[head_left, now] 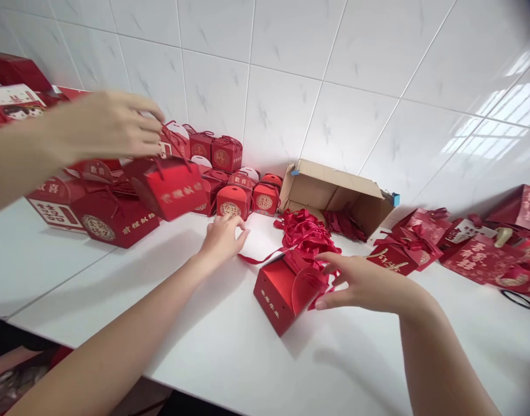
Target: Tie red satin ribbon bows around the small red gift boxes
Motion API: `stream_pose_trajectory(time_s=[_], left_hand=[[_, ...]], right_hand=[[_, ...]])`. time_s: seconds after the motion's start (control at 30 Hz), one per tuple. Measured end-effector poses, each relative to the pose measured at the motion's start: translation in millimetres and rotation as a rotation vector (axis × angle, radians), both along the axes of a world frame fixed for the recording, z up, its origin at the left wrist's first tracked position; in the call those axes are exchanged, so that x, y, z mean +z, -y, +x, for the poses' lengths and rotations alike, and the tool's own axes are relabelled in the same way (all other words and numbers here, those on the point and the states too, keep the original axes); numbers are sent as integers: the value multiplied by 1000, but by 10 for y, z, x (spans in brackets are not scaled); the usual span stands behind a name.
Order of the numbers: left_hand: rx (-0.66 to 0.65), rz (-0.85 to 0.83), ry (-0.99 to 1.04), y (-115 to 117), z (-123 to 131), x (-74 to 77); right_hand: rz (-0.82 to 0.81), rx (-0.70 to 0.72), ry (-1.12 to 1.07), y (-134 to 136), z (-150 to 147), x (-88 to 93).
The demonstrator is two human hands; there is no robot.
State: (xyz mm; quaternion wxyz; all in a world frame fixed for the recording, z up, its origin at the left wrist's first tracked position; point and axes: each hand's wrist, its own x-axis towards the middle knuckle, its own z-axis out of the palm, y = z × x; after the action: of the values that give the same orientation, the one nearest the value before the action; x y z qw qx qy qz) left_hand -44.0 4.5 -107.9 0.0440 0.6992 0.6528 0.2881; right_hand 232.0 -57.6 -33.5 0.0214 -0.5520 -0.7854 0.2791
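Observation:
A red box (273,289) with gold characters and a rounded flap stands tilted in view on the white table (230,341). My right hand (355,280) is at its right side, thumb and fingers apart around the flap's edge. Left of the box, my left hand (224,237) has its fingertips pressed together at the end of a red ribbon (258,260), which runs to the top of the box. Behind the box lies a heap of red ribbons (303,231).
Another person's hand (113,124) holds a red box (170,188) by its cord at the left. Finished-looking red boxes (265,199) stand along the tiled wall. An open cardboard box (343,185) lies behind the ribbons. Gift boxes (477,257) and a black ring (518,299) are at right.

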Motion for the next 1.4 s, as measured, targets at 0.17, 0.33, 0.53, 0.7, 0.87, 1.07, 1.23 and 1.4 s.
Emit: stream_pose_trajectory(time_s=[0.17, 0.33, 0.53, 0.7, 0.87, 1.07, 1.23, 1.4], left_hand=[[-596, -276, 593, 157, 236, 46], [-638, -454, 728, 230, 258, 83], [-672, -603, 771, 209, 197, 147], [-776, -708, 712, 179, 131, 147], [-870, -838, 660, 216, 112, 174], [-820, -710, 947, 199, 103, 154], [-695, -623, 1078, 197, 124, 176], [-674, -639, 925, 179, 128, 143]], right_hand=[[40, 16, -157, -93, -128, -115], [144, -29, -163, -230, -74, -174], [109, -23, -52, -194, -26, -90], [222, -49, -10, -185, -34, -80], [291, -51, -67, -234, -40, -92], [109, 33, -100, -184, 85, 33], [73, 38, -146, -132, 157, 109], [37, 0, -85, -182, 156, 35]])
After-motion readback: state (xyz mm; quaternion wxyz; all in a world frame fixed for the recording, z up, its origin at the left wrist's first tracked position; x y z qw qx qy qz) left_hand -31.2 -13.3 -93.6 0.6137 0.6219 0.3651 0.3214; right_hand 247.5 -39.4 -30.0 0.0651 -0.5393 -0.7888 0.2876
